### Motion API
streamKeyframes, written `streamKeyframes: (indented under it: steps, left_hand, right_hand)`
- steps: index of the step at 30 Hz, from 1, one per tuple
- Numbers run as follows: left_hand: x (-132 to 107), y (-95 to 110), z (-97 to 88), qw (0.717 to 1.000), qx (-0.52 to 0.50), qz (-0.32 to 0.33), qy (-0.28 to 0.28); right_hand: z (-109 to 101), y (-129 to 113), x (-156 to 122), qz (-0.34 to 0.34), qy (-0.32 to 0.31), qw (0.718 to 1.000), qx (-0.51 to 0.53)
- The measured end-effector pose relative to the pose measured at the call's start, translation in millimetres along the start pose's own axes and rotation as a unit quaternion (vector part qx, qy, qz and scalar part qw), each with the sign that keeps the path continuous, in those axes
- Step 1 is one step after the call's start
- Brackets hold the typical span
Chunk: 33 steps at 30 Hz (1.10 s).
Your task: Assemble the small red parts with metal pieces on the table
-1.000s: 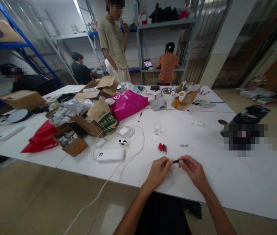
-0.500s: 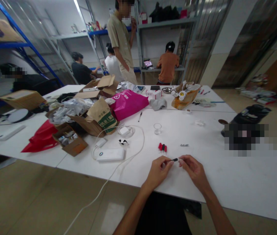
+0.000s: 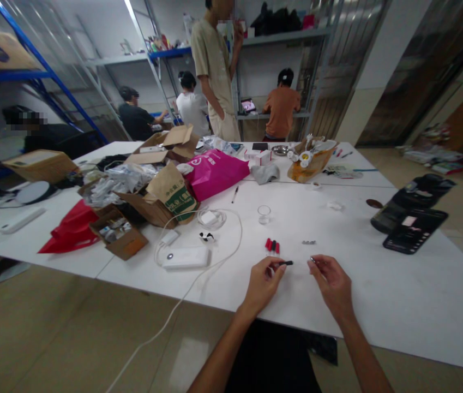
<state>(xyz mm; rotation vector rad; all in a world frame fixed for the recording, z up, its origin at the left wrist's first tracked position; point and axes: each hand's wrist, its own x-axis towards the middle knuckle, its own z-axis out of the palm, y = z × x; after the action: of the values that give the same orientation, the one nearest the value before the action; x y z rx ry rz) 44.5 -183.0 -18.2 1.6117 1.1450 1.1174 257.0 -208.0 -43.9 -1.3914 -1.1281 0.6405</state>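
Note:
My left hand (image 3: 264, 281) pinches a short black rod-shaped piece (image 3: 286, 263) whose end points right. Across a small gap, my right hand (image 3: 332, 283) has thumb and fingers closed on a small shiny metal piece (image 3: 312, 260), too small to name. Just beyond my left hand lie several short red and black handle-like pieces (image 3: 272, 246) with pale tips, side by side. Beyond my right hand is a little row of small silvery metal parts (image 3: 308, 242). A clear glass cup (image 3: 264, 214) stands farther back.
To the left are a white power bank (image 3: 185, 258), a white cable (image 3: 240, 234), an open cardboard box (image 3: 121, 240), and a pink bag (image 3: 218, 173). A phone (image 3: 415, 231) leans on a black stand at right. People sit and one stands beyond the white table.
My hands have moved apart: the right one shifted right with the metal piece, away from the black piece in my left. The standing person has moved slightly right.

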Motion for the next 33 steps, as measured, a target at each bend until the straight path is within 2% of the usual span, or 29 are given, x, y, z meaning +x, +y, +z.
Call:
streamKeyframes:
  steps: [3, 6, 8, 10, 13, 16, 21, 25, 29, 33]
  left_hand:
    - [-0.2, -3.8, 1.1, 0.998, 0.024, 0.047, 0.028]
    - [3.2, -7.0, 1.8, 0.985, 0.094, 0.138, 0.037]
    - [8.6, -8.0, 2.9, 0.964, 0.174, 0.202, 0.025]
    - [16.1, -8.2, 5.5, 0.934, 0.263, 0.24, 0.011]
    - [27.9, -8.4, 11.6, 0.893, 0.374, 0.249, -0.004]
    - [35.1, -9.7, 16.8, 0.874, 0.427, 0.232, -0.024]
    - [34.4, -11.2, 12.3, 0.895, 0.403, 0.181, -0.07]
    - [39.3, -7.1, -5.7, 0.915, 0.324, 0.193, -0.146]
    - [58.1, -0.9, -24.4, 0.893, 0.302, 0.232, -0.239]
    - [78.7, -1.7, -33.8, 0.876, 0.306, 0.254, -0.273]
  right_hand:
    - [-5.4, 3.5, 5.8, -0.017, 0.01, 0.998, -0.052]
    - [-20.1, 13.7, 25.0, -0.051, 0.007, 0.988, -0.148]
    - [-32.6, 24.0, 44.7, -0.08, -0.009, 0.976, -0.204]
    - [-43.7, 34.7, 66.4, -0.106, -0.025, 0.967, -0.229]
    - [-53.2, 46.9, 95.1, -0.13, -0.05, 0.962, -0.235]
    - [-54.5, 52.1, 114.1, -0.141, -0.087, 0.955, -0.246]
    - [-52.5, 55.0, 126.4, -0.154, -0.114, 0.952, -0.24]
    - [-53.2, 59.3, 126.7, -0.15, -0.125, 0.951, -0.24]
    - [-54.1, 61.4, 125.5, -0.15, -0.122, 0.95, -0.244]
    - [-54.2, 59.2, 125.5, -0.154, -0.124, 0.953, -0.231]
